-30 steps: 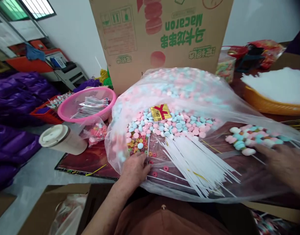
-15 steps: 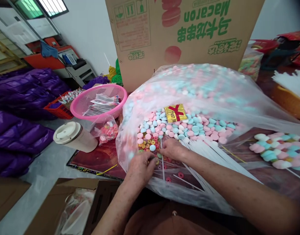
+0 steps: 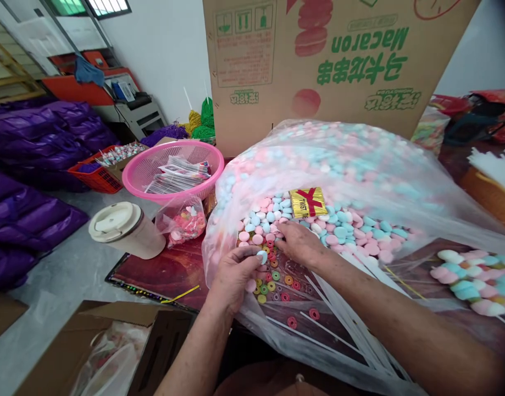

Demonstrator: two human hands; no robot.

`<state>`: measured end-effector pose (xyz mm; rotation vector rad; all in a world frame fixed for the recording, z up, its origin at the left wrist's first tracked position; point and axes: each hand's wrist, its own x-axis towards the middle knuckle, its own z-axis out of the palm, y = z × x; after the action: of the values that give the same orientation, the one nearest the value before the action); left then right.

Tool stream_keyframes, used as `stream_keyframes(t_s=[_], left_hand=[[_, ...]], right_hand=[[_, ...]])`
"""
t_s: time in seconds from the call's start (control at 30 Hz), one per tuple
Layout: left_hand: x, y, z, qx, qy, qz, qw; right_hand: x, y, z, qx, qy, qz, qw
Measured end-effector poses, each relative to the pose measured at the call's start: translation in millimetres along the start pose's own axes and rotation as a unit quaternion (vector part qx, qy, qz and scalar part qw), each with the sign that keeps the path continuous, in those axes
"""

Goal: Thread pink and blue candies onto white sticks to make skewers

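Note:
My left hand [image 3: 232, 275] pinches a pale blue marshmallow candy [image 3: 262, 257] between thumb and fingertips. A pink candy [image 3: 250, 285] shows at its palm side. To its right, my right hand [image 3: 298, 243] has its fingertips closed on a pink candy at the edge of the pink, blue and white candy pile [image 3: 343, 224]. Below the hands lie small fruit-coloured ring candies [image 3: 276, 275]. White sticks [image 3: 351, 308] spread under my right forearm, and one loose stick [image 3: 314, 336] lies nearer me. A gold packet of twist ties [image 3: 308, 202] rests on the pile.
The large clear plastic bag [image 3: 318, 143] surrounds the candies. Finished candy skewers [image 3: 478, 275] lie at right. A pink basket [image 3: 131, 179] of packets, a lidded cup [image 3: 126, 231] and a small candy bag [image 3: 186, 223] stand left. Behind is a tall carton [image 3: 252, 121].
My left hand has come up holding a blue candy. My right hand has moved up to the pile's edge. The upright stick between the hands is gone; a loose stick now lies nearer me.

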<state>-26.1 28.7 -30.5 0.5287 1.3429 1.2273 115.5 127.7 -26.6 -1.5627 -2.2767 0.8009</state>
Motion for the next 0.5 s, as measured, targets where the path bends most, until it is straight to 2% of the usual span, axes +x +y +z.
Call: stream_keyframes(t_s=[0.1,0.2,0.27,0.33,0.37,0.4,0.43,0.5], left_hand=[[-4.9,5.1,-8.5,-0.117,0.004,-0.042,0.992],[-7.1,4.4,-8.3,-0.155,0.001,-0.045,0.987],[-8.8,0.9,0.2,-0.164,-0.014,-0.050,0.985],[-12.8,-3.1,13.9,-0.169,-0.035,-0.056,0.983],[-15.9,-4.7,21.4,-0.170,-0.047,-0.056,0.983],[-19.6,-5.9,28.5,-0.170,-0.059,-0.054,0.982],[-23.7,-6.8,34.8,-0.171,-0.068,-0.050,0.982],[-32.3,-7.4,43.7,-0.170,-0.078,-0.037,0.982]], right_hand=[[3.7,3.0,-6.1,0.020,-0.029,-0.001,0.999],[-17.1,13.4,-28.0,0.090,-0.070,0.001,0.994],[-38.7,15.5,-40.3,0.225,-0.125,0.031,0.966],[-60.0,11.2,-44.6,0.376,-0.170,0.071,0.908],[-69.1,7.4,-43.7,0.428,-0.176,0.088,0.882],[-76.8,3.2,-41.5,0.455,-0.166,0.097,0.870],[-83.1,-0.9,-38.3,0.465,-0.148,0.099,0.867],[-92.3,-7.0,-31.6,0.455,-0.100,0.085,0.881]])
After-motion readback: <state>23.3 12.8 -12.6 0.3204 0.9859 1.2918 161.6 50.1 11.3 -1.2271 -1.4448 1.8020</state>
